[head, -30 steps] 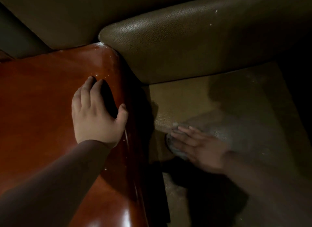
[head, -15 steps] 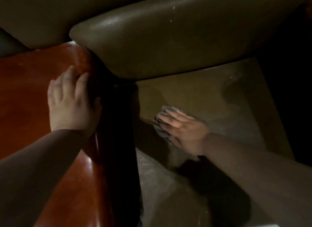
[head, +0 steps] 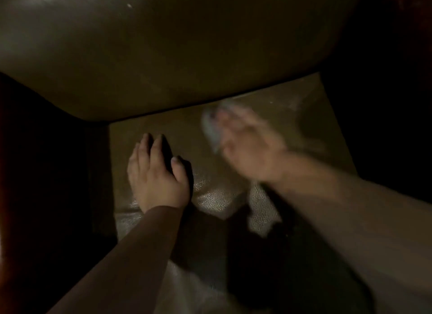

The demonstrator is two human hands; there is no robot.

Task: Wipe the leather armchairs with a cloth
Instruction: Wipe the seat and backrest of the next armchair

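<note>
The olive leather armchair fills the view: its padded backrest (head: 163,52) across the top, its grained seat cushion (head: 149,126) below. My left hand (head: 155,175) lies flat on the seat, fingers straight and pointing toward the backrest. My right hand (head: 247,143) is blurred by motion and presses a small grey cloth (head: 211,129) against the seat close to the backrest seam. Only the cloth's left edge shows beyond my fingers.
A reddish wooden armrest edge (head: 3,197) runs down the far left beside a dark gap. The right side beyond the seat is black shadow. My forearms cast dark shadows over the front of the seat.
My left hand left the wooden armrest and now lies on the seat. My right hand slid the cloth right and toward the backrest. The view swung right.
</note>
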